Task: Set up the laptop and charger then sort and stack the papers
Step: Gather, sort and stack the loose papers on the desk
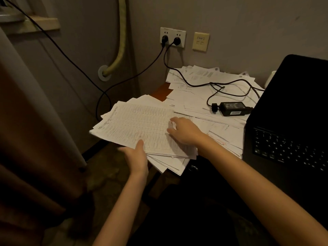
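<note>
My left hand supports a fanned stack of papers at its near edge, thumb on top and fingers hidden beneath; the stack overhangs the left end of the counter. My right hand rests flat on the top sheet, fingers spread and relaxed. More loose sheets cover the counter behind. The charger lies on them, its cable running to the wall socket. The open laptop stands at the right.
</note>
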`<action>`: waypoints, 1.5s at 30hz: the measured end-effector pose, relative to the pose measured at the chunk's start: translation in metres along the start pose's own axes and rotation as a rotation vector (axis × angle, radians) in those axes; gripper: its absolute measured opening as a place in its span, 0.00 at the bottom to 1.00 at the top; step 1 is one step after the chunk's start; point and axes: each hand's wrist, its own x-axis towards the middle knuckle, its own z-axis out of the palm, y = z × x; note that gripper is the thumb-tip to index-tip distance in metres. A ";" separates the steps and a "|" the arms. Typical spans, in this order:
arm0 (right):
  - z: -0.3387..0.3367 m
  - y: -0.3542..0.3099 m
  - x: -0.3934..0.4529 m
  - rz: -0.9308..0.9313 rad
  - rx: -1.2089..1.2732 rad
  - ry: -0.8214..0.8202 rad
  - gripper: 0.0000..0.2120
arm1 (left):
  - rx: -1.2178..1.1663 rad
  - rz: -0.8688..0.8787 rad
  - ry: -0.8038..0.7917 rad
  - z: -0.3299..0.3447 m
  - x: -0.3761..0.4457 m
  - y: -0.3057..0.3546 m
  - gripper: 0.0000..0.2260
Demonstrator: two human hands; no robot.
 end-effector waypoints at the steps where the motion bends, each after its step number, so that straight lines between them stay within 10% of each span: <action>1: 0.002 0.001 -0.004 -0.004 -0.053 -0.014 0.23 | -0.021 -0.026 0.004 0.000 0.003 0.002 0.31; 10: 0.009 -0.010 -0.026 0.028 -0.227 0.071 0.21 | 0.021 -0.100 -0.066 -0.005 0.015 0.010 0.15; 23: -0.050 0.008 -0.003 -0.082 0.809 0.357 0.46 | 0.135 0.384 -0.530 -0.018 0.049 0.088 0.14; 32: -0.112 0.027 -0.012 -0.228 1.135 0.637 0.10 | 0.064 0.601 -0.528 0.050 0.045 0.132 0.10; 45: -0.065 0.058 -0.025 -0.138 1.141 0.428 0.14 | 0.057 0.619 -0.481 0.077 0.034 0.127 0.10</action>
